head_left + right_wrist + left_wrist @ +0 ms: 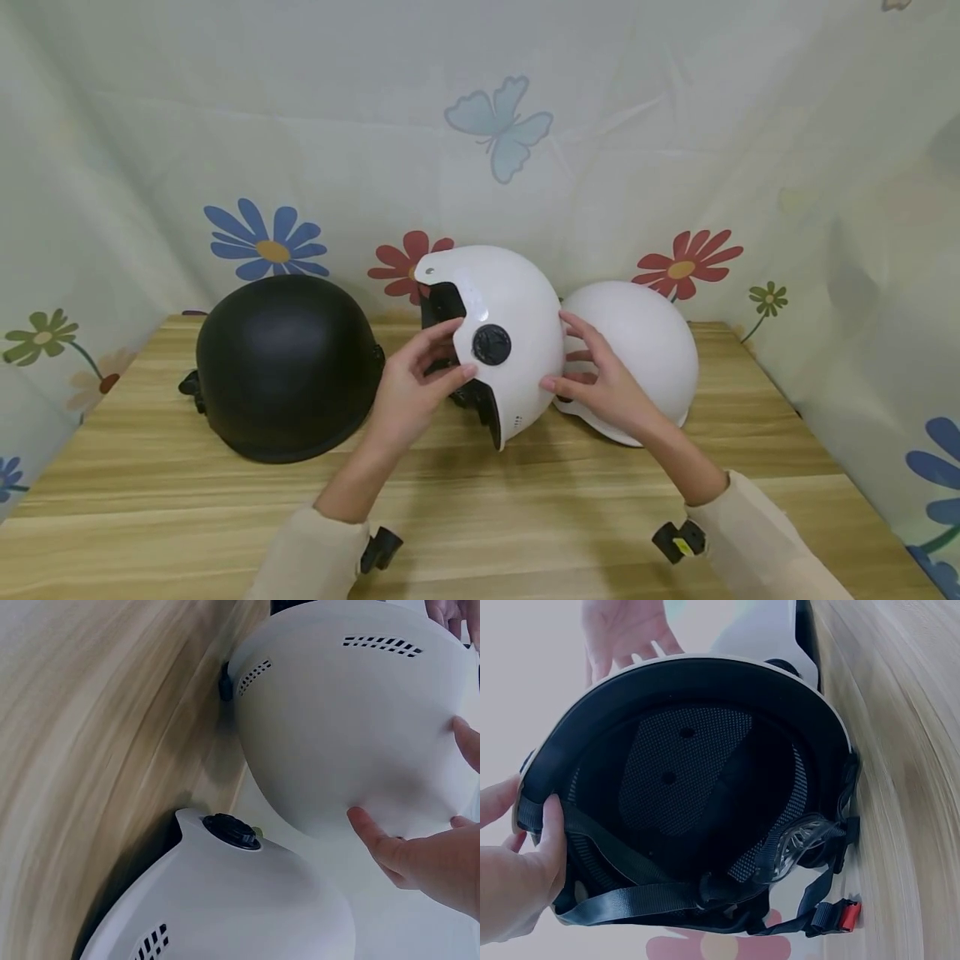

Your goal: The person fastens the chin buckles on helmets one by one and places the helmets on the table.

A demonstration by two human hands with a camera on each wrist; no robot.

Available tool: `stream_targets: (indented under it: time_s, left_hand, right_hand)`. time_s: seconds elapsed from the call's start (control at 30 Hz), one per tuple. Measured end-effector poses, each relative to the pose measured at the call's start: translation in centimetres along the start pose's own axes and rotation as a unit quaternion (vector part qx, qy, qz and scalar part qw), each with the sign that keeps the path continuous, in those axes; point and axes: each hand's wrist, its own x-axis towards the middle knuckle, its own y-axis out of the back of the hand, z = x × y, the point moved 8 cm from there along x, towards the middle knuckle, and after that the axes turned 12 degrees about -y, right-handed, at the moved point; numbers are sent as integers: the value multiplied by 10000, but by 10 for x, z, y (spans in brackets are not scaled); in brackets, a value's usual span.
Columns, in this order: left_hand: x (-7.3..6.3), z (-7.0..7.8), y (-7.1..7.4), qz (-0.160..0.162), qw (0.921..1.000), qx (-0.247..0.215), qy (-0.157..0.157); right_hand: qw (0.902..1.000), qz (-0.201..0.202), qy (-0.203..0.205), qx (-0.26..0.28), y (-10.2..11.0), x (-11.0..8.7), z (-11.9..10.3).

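A white helmet [517, 308] is held tilted on its side between both hands, a black round fitting on its side. My left hand [408, 383] pinches its rim near the side opening, the thumb on the lining edge. The left wrist view shows the dark padded inside [682, 765], black straps [630, 900] and a red buckle [849, 916]. My right hand [607, 387] holds the back of the shell with spread, bent fingers and thumb. A second white helmet [637, 350] sits behind that hand on the wooden table [480, 533].
On the left of the table a black helmet [285, 367] rests dome up, with black fittings at its sides. A pale curtain [375, 125] with printed flowers and a butterfly hangs behind and on both sides.
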Motion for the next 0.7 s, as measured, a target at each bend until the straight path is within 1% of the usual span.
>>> stream_targets:
  time_s: [0.17,0.43,0.6,0.7]
  left_hand:
    - [2,0,-3,-62,9998,173,7]
    - [10,-3,-5,-117,9986,468,211]
    - [14,-3,-7,-122,9978,629,152]
    - [16,-3,-10,-143,9980,615,95]
  right_hand:
    - [10000,47,-6,-58,4,1,-2]
    - [9995,179,-115,-253,8,2,-3]
    - [9992,173,-249,-261,8,3,0]
    - [9990,156,-339,-262,8,3,2]
